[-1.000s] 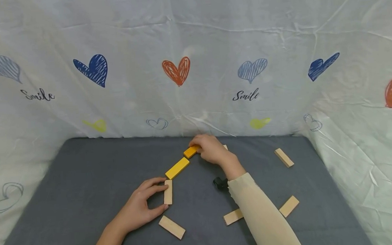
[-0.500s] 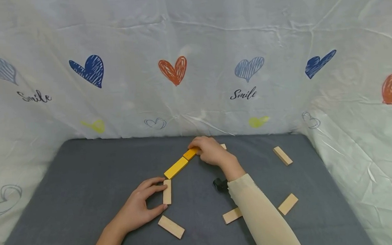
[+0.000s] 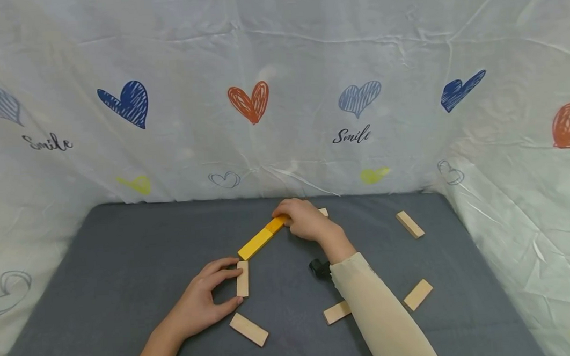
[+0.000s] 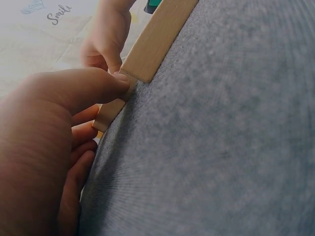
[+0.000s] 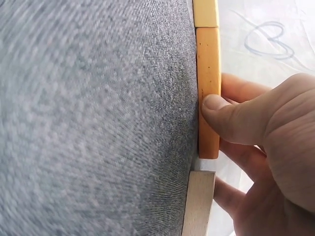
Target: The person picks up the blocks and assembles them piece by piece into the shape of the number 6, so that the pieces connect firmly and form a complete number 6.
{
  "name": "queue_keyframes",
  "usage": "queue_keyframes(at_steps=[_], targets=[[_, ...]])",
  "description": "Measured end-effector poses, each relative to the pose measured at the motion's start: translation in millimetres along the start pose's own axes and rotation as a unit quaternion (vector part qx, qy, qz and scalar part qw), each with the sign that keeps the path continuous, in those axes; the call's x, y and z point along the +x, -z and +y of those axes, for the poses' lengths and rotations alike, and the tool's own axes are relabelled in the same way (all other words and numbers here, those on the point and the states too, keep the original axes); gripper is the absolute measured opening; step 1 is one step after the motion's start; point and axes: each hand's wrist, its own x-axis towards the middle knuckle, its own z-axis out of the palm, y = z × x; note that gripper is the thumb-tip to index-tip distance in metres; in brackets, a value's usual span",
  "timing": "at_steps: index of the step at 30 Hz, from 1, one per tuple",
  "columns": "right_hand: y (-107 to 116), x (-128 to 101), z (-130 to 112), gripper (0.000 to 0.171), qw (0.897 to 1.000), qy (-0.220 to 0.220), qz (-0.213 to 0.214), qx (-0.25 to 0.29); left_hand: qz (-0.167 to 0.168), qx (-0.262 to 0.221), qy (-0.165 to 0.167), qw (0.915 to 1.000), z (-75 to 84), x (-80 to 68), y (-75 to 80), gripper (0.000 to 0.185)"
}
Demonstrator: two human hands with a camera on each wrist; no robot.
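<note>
The right hand (image 3: 305,220) is at the far side of the grey mat (image 3: 124,251), w/ thumb and fingers pinching an orange block (image 3: 277,223) on its two long sides. In the right wrist view the thumb (image 5: 231,115) presses the smooth painted side, and small dark specks show on the paint. This block is a flat rectangular bar, and its end touches the end of a yellow block (image 3: 255,243) of the same shape, so the two make one straight diagonal line. At the other end of the orange one a plain wood block (image 3: 323,212) lies just beside it, mostly hidden by the hand; it seems to touch, but I cannot tell for sure.

The left hand (image 3: 201,300) is nearer to the person. Its fingers are curled around a pale wood block (image 3: 242,278), thumb on the near short end, forefinger at the far end. The block lies flat, approx. pointing away from the person, and its far end is just at the lower end of the yellow bar.

The mat has a fine woven, slightly fuzzy texture. Other unpainted wood blocks lie on it: one (image 3: 248,329) just below the left hand, two (image 3: 337,312) (image 3: 418,294) near the cream sleeve (image 3: 374,308), one (image 3: 410,224) far right. Behind is a thin wrinkled plastic sheet (image 3: 280,92) w/ printed hearts and the word "Smile".
</note>
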Motion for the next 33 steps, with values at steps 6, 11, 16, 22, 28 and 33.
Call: queue_keyframes(at_steps=[6,11,16,22,28,33], targets=[[1,-3,0,0.045,1.0,-0.011,-0.005,0.027,-0.001,-0.001,0.0,1.0,0.3,0.3,-0.4,0.058],[6,-6,3,0.061,0.998,-0.028,-0.006,0.058,0.0,-0.003,0.0,1.0,0.0,0.9,-0.8,0.058],[12,-8,7,0.067,0.998,-0.021,0.006,0.062,0.003,0.001,-0.004,1.0,-1.3,0.6,-1.2,0.059],[15,-15,14,0.068,0.998,-0.021,0.019,0.059,0.002,0.0,-0.002,1.0,-2.3,-0.2,-1.5,0.059],[17,-23,22,0.065,0.997,-0.032,0.028,0.059,0.002,0.002,0.0,1.0,-1.4,-0.3,-0.8,0.06],[18,-33,29,0.06,0.997,-0.046,0.026,0.061,0.0,0.0,0.001,1.0,-0.1,-0.5,-0.5,0.059]])
